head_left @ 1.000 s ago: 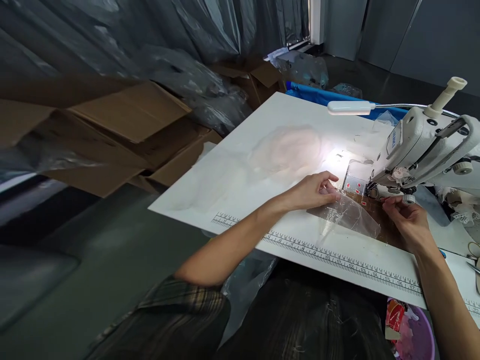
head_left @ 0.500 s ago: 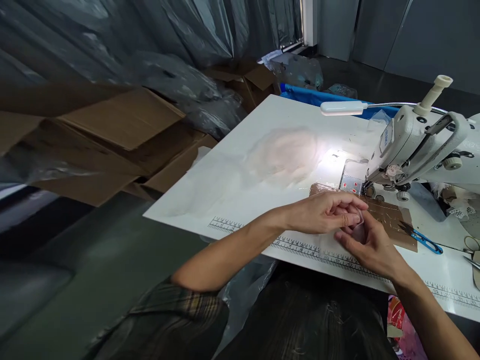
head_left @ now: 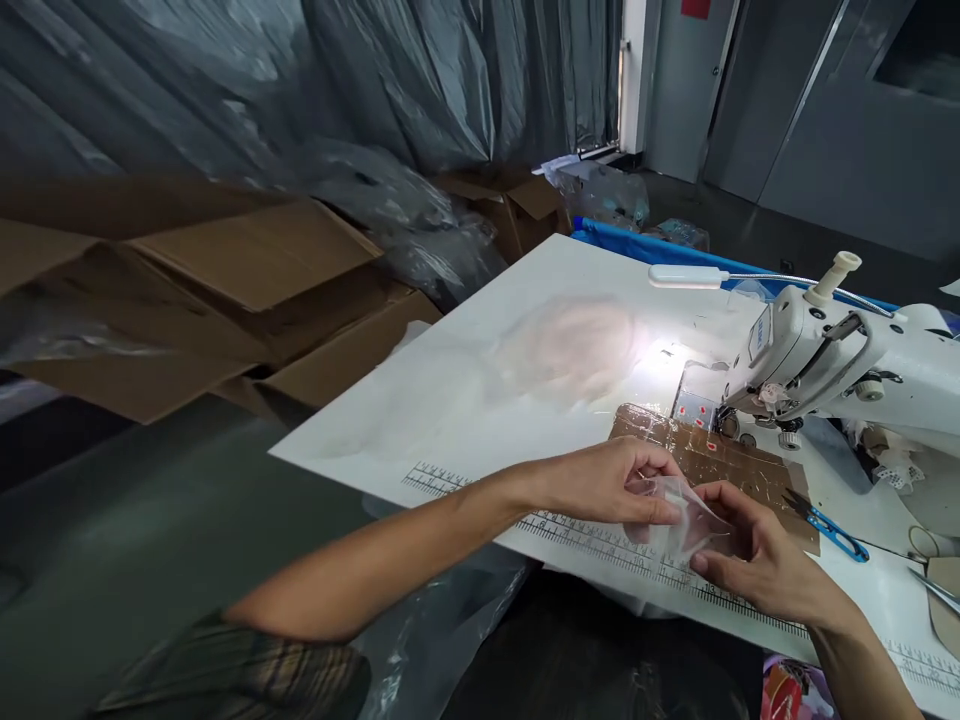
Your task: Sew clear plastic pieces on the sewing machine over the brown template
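Observation:
Between my two hands is a small piece of sheer whitish fabric (head_left: 677,515), held just above the front edge of the white table (head_left: 420,400). My left hand (head_left: 619,485) pinches its left side between thumb and fingers. At its right side, my right hand (head_left: 761,550) grips the edge with thumb and bent fingers. A brown taped sheet (head_left: 739,470) lies right behind the hands, in front of the needle area of a white sewing machine (head_left: 810,360). Blue-handled thread snips (head_left: 832,527) rest on the sheet's right edge.
A lit lamp (head_left: 686,277) shines on the tabletop left of the machine. A printed ruler scale (head_left: 600,545) runs along the table's front edge. Open cardboard boxes (head_left: 255,260) and clear plastic bags (head_left: 390,195) stand on the left. Metal tweezers (head_left: 934,590) lie at far right.
My hands have moved apart and slightly toward me, and the fabric now shows spread between them. The view has tilted up a little.

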`<control>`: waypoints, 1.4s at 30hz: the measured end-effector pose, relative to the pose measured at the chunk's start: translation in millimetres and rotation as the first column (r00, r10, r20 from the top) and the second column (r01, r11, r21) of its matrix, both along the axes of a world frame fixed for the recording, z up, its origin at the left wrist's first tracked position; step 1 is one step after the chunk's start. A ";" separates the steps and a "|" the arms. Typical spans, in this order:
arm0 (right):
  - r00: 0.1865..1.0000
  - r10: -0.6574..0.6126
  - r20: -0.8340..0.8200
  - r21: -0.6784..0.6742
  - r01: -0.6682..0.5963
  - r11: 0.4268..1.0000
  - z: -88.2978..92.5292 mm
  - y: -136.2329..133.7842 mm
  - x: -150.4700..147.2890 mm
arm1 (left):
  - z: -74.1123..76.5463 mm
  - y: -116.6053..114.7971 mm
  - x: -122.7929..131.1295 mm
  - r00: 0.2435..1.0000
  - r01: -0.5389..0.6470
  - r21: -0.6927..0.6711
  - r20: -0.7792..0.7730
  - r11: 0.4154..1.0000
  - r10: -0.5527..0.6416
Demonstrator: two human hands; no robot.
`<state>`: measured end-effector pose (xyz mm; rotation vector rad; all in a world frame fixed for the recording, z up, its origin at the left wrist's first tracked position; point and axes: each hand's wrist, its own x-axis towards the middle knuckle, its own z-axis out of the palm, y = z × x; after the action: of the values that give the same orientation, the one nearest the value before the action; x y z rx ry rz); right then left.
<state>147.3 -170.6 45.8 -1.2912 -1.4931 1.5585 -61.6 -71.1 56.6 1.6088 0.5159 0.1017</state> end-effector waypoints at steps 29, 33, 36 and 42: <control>0.838 -0.417 0.351 0.091 0.413 0.906 -30.8 51.7 39.5 | -31.1 142.0 97.3 0.965 0.189 0.963 -0.219 0.191 0.146; 0.804 -0.405 0.435 0.174 0.367 0.914 -20.3 45.6 43.3 | -24.7 126.8 79.1 0.979 -0.007 0.992 -0.018 0.124 0.203; 0.777 -0.395 0.491 0.270 0.295 0.917 -15.9 41.4 40.7 | -16.7 93.6 58.9 0.970 -0.172 0.985 0.168 0.007 0.176; 0.764 -0.431 0.479 0.446 0.211 0.870 -21.9 35.9 32.4 | -19.6 51.5 34.9 0.983 -0.145 0.989 0.148 -0.035 0.111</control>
<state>179.7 -134.6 23.9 -1.7562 -1.6780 0.6323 -26.7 -19.6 37.0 3.0673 0.5969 0.8545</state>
